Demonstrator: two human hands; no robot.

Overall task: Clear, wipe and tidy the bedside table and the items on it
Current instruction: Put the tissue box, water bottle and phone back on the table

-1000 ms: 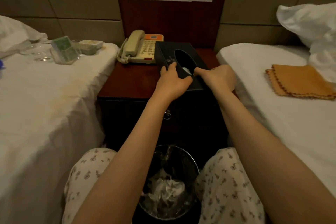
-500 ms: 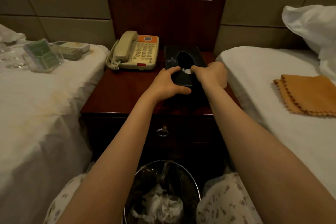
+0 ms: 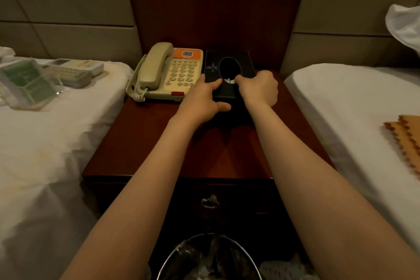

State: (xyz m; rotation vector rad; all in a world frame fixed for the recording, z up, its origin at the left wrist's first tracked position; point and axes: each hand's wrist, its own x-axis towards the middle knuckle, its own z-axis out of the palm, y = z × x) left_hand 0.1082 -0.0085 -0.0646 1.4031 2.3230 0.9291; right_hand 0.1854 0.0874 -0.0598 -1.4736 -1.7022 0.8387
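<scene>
Dark red wood made up the bedside table [image 3: 159, 143], wedged between two white beds, with twelve o'clock taken toward the wall. At eleven o'clock on it sat a cream telephone [image 3: 172, 73]. Just beside that, at one o'clock, lay the black tissue box [image 3: 229, 61], close to the back wall.

Both hands were on the near end of the box. The left hand [image 3: 202, 100] pinched the seven o'clock corner, with its forefinger laid along the top and its thumb across the front face. The right hand [image 3: 259, 88] curled over the five o'clock corner, thumb on top by the oval opening. A hold at both corners would let the box be squared to the telephone and the wall, so this looked like the tidying stage, with the box being set in place rather than carried off.

An orange cloth [image 3: 406, 141] lay on the right-hand bed [image 3: 341, 109] at three o'clock, probably the wiping cloth, parked within reach. On the left-hand bed [image 3: 45, 143] at nine o'clock rested a clear card stand [image 3: 27, 82] and a pale flat item [image 3: 75, 71], likely cleared off the table and yet to be returned.

The frame edge cut off the cloth. A bin [image 3: 209, 259] at six o'clock was cropped at the bottom, and its contents were too dark to make out. Only a white tip of tissue showed in the opening. The left hand's other fingers were hidden, and the box's front face was lost in shadow.
</scene>
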